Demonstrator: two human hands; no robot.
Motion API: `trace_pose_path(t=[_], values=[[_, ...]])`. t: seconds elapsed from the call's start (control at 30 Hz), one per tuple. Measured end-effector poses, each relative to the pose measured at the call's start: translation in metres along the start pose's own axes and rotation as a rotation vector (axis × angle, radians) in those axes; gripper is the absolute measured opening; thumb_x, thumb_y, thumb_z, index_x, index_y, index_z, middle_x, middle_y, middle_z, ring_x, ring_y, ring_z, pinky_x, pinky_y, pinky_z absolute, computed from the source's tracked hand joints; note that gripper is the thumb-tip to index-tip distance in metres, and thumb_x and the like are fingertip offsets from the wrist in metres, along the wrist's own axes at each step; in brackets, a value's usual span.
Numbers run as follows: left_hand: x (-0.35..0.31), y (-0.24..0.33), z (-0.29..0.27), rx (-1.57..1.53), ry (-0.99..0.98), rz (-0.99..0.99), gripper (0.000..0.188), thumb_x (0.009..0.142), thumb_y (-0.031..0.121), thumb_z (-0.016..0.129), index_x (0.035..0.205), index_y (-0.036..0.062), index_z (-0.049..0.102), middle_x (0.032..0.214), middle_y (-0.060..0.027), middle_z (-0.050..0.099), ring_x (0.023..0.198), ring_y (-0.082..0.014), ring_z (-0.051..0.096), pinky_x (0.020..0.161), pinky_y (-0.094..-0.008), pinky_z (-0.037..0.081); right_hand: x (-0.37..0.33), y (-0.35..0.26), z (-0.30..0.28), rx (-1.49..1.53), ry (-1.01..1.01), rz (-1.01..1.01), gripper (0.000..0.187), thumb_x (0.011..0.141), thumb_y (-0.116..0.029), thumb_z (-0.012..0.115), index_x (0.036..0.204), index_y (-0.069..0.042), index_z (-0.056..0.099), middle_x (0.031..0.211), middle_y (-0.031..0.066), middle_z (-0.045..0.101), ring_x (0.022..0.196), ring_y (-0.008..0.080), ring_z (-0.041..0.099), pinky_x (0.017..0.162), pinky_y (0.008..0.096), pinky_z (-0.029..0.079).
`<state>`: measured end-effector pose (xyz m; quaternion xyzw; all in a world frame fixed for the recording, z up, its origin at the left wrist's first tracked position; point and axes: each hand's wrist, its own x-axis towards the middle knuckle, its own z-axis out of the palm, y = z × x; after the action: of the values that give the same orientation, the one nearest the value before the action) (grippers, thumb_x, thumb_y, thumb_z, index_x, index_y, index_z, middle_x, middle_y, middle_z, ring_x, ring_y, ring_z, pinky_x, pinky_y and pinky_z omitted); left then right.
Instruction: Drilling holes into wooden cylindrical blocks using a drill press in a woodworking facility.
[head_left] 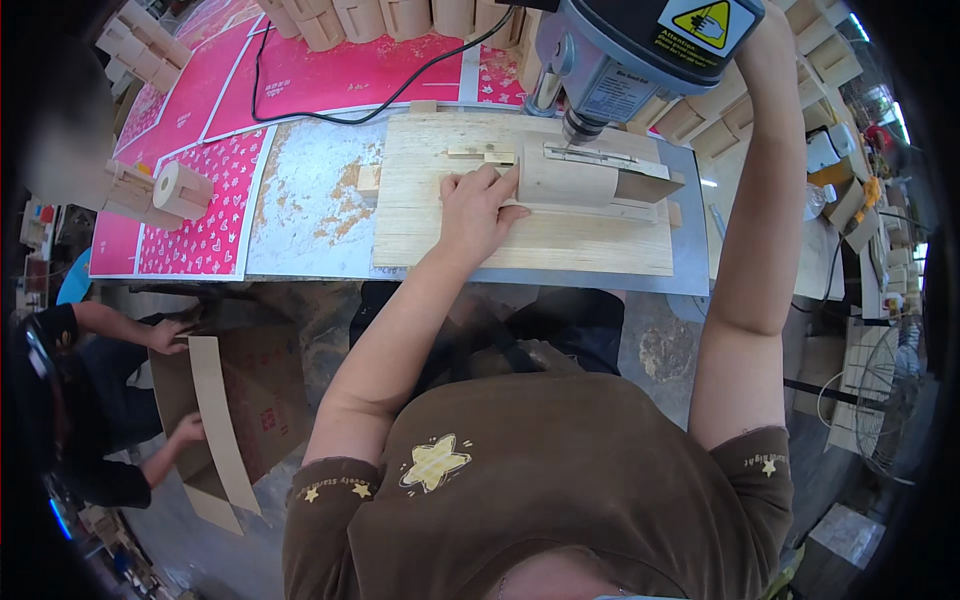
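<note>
A pale, rounded wooden piece (567,183) lies on a wooden board (440,235) under a drill press (640,50). My left hand (480,212) grips the left end of this piece, with bent fingers at its upper edge and the thumb lower down. The drill chuck (582,128) points down just above the piece's far side, near a slotted strip (600,158). Raised at the far right, my right hand (768,45) is beside the drill press head; its fingers are hidden behind the housing.
Several wooden pieces (360,18) line the table's back. A black cable (340,120) crosses the pink sheet (350,75). Sawdust covers the white surface (310,200) beside a standing wooden cylinder (183,190). At lower left, another person's hands (187,430) touch an open cardboard box (262,400).
</note>
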<state>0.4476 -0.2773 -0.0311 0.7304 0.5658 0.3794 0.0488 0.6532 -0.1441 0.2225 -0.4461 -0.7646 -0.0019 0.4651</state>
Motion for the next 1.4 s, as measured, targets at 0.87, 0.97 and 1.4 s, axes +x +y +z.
trace_pose_path(t=[0.87,0.97,1.4], values=[[-0.006,-0.002,-0.006,-0.008,0.052,-0.039,0.058,0.062,0.026,0.076,0.116,0.0158,0.060,0.085,-0.0029,0.052,0.084,-0.0210,0.053,0.077,-0.0387,0.030,-0.105,0.025,-0.009,0.153,0.212,0.091,0.021,0.095,-0.015,0.046,0.092,0.001,0.061,0.075,0.0041,0.053,0.064,0.0099,0.044,0.059,0.0240,0.036],[-0.002,-0.001,-0.004,-0.058,0.014,-0.084,0.055,0.060,0.026,0.077,0.111,0.0140,0.062,0.086,-0.0028,0.053,0.085,-0.0204,0.053,0.080,-0.0380,0.029,-0.029,0.023,-0.001,0.130,0.101,0.097,0.033,0.098,-0.025,0.043,0.106,0.001,0.061,0.083,0.0048,0.058,0.072,0.0081,0.049,0.066,0.0231,0.041],[0.009,-0.004,0.004,-0.401,0.037,-0.132,0.045,0.055,0.027,0.082,0.093,0.0081,0.066,0.080,-0.0046,0.058,0.077,-0.0204,0.059,0.076,-0.0376,0.038,-0.178,0.093,0.027,-0.069,-0.433,-0.011,0.033,0.089,-0.015,0.053,0.120,-0.005,0.051,0.108,0.0157,0.057,0.099,0.0311,0.052,0.088,0.0415,0.038]])
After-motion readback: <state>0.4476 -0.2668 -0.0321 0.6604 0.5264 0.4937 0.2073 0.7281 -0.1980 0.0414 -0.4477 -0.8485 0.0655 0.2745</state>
